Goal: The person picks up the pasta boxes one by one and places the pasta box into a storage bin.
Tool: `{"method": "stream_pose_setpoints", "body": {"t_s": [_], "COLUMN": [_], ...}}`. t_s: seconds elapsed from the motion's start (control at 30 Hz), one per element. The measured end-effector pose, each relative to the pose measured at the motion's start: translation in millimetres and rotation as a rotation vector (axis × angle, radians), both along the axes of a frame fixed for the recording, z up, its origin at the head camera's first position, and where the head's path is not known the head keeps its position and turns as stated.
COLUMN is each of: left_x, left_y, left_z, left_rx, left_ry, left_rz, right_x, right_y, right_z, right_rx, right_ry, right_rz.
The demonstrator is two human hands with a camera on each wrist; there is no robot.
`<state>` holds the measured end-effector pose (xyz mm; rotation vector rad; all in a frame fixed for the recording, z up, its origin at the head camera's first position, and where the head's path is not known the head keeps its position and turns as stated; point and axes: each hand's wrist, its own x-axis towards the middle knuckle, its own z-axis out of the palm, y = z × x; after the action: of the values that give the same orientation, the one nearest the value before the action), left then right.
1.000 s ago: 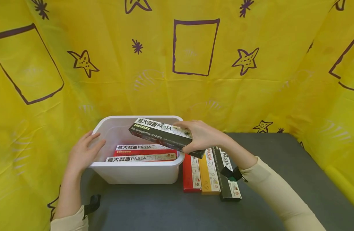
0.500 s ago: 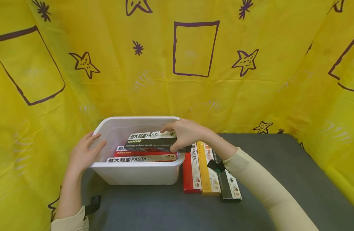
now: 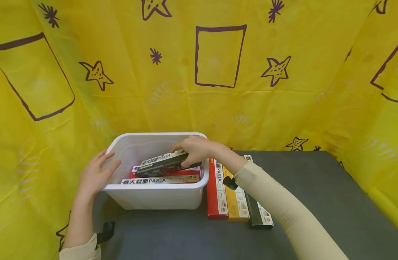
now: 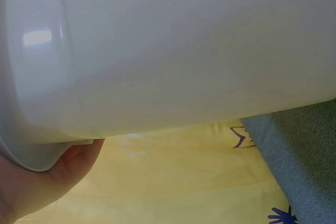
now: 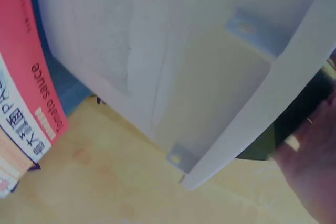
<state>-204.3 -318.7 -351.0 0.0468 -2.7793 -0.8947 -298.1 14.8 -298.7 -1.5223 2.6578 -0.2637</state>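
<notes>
Inside a white plastic bin (image 3: pixel 158 198), my right hand (image 3: pixel 197 150) grips one end of a black pepper-sauce pasta box (image 3: pixel 163 165). That box tilts, its left end lower and over the red boxes. A red pasta box (image 3: pixel 166 179) stands on edge along the bin's front wall, with another red one behind it, mostly covered. My left hand (image 3: pixel 96 173) rests at the bin's left rim, fingers and thumb spread loosely. In the left wrist view the bin wall hides most of that hand. The right wrist view catches only part of my right hand (image 5: pixel 310 156).
Right of the bin, a red pasta box (image 3: pixel 215 202), a yellow one (image 3: pixel 236 207) and a black one (image 3: pixel 255 213) lie side by side on the grey tabletop (image 3: pixel 173 234), partly under my right forearm. A yellow patterned cloth (image 3: pixel 137 104) hangs behind.
My right hand has carried the black pasta box left and down into the bin, its left end now dipping lower. My left hand has kept its place at the rim.
</notes>
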Motion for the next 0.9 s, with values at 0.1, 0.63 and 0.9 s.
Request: {"method": "stream_pose_setpoints", "body": {"t_s": [0.1,0.63,0.9], "left_x": [-0.1,-1.5,-1.5], "left_y": [0.3,-1.0,-1.6], "left_z": [-0.3,-2.5,-2.5], "left_rx": [0.007,0.023,0.032], "left_ry": [0.006,0.003,0.008], "left_rz": [-0.008,-0.014,-0.033], "right_x": [0.3,30.0,51.6], "right_y": [3.1,79.4,123.7], "right_z": [-0.7,-19.4,-44.4], "right_rx": [-0.049,-0.445,-0.528], "right_ry": [0.066,-0.026,-0.140], "right_rz": [-0.032,-0.235,-0.393]}}
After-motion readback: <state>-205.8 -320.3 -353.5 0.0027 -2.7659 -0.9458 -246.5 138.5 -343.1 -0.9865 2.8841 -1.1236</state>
